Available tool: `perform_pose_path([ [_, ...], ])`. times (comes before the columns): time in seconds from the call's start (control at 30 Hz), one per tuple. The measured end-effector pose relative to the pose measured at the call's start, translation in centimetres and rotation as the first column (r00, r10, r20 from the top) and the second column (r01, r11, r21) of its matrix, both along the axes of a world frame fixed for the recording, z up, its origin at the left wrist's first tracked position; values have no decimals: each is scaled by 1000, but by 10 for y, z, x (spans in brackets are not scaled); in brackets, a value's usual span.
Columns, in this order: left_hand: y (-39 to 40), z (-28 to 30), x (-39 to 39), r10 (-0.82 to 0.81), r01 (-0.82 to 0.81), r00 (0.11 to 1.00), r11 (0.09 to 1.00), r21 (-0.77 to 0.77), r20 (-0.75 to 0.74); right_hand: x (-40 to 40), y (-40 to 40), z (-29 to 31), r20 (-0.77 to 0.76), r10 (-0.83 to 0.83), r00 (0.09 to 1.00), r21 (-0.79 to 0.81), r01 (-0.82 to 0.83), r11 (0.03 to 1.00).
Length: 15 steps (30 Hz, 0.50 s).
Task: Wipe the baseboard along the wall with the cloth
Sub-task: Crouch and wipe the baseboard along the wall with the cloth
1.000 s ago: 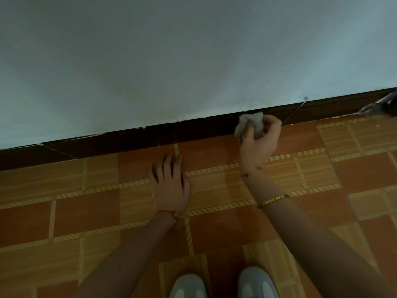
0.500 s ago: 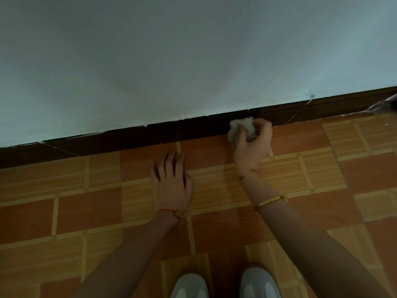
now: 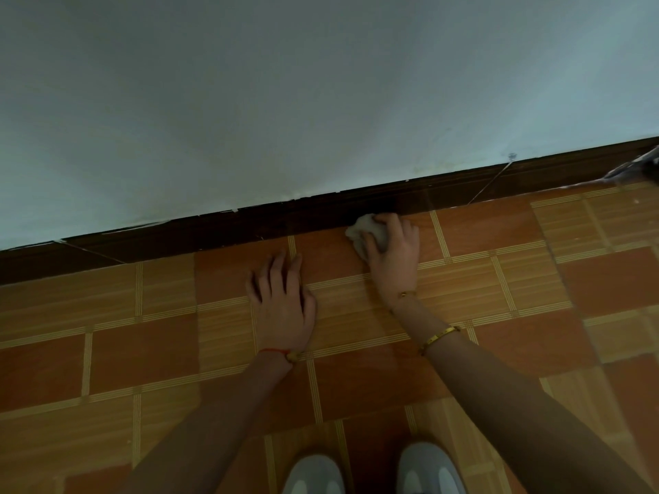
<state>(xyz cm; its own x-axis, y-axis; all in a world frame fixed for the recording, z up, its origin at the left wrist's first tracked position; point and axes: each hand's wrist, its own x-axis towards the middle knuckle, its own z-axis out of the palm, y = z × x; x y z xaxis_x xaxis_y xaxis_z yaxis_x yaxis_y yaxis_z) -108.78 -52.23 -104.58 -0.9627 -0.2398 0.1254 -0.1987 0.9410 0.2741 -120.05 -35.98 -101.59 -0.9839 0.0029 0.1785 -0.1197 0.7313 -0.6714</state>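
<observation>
While the right hand [image 3: 394,249] grips a bunched pale cloth [image 3: 367,232] at the foot of the dark baseboard [image 3: 221,231], the wiping looks to be under way rather than finished; the cloth sits where the baseboard meets the tiled floor [image 3: 142,351], touching or all but touching the board's lower edge, though the exact contact is too dim to settle; the left hand [image 3: 281,308] lies flat on the floor on the near side of the baseboard, fingers spread and holding nothing, apparently propping the person up; as a judgement only, the board runs well to either side of the cloth and no visible difference in sheen or dust marks a cleaned part from an uncleaned one, so how much is done cannot be read off; the light is poor and the board nearly black, so dirt, scuffs and the paint flecks along its top edge against the wall [image 3: 321,83] are hard to make out; the baseboard is cut off at both picture edges; a greyish thing [image 3: 642,165] at the baseboard's far right end is cropped and unidentifiable; only the toes of two pale shoes [image 3: 313,475] show, nearest the person.
</observation>
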Motion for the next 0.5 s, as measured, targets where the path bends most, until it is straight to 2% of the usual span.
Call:
perform_pose_path([
  [0.1, 0, 1, 0, 0, 0, 1000, 1000, 5, 15, -7, 18, -1, 2, -132, 991, -18, 132, 991],
  [0.2, 0, 1, 0, -1, 1, 1000, 1000, -6, 21, -6, 12, 1, 9, -169, 986, -4, 169, 986],
  [0.37, -1, 0, 0, -2, 2, 1000, 1000, -6, 16, 11, -16, 0, 7, 147, 989, 70, -147, 987],
  [0.5, 0, -1, 0, 0, 0, 1000, 1000, -3, 1, 7, -10, 0, -7, 208, 978, 96, -206, 974],
])
